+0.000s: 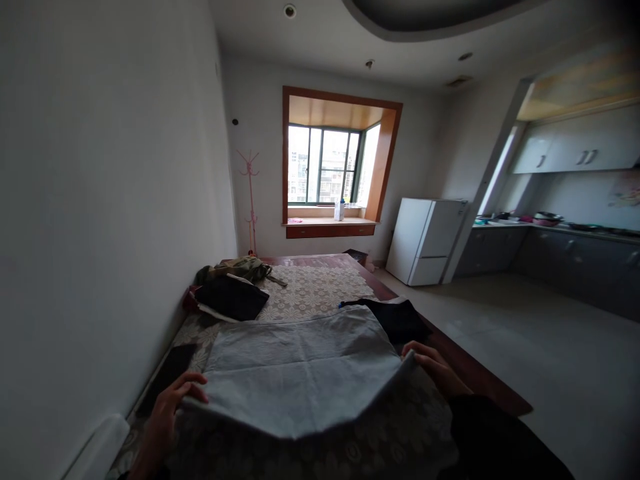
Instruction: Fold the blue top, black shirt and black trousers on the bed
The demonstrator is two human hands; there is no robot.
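Observation:
A pale grey cloth [300, 367] with crease lines is spread between my two hands over the table. My left hand [173, 403] grips its near left corner, fingers closed over the edge. At the near right corner, my right hand [433, 363] pinches the cloth between thumb and fingers. The near edge sags in the middle, while the far part lies on the lace-patterned tablecloth [320, 287]. Just beyond the right corner rests a dark folded cloth [400, 319]. Behind the left side sits a black folded cloth [233, 298].
An olive bag or garment [240, 269] lies at the table's far left, beside the white wall [125, 167]. The table's dark red wooden edge [480, 370] runs along the right. Farther off stand a pink coat rack [253, 200], a white fridge [425, 233] and a kitchen counter [565, 230].

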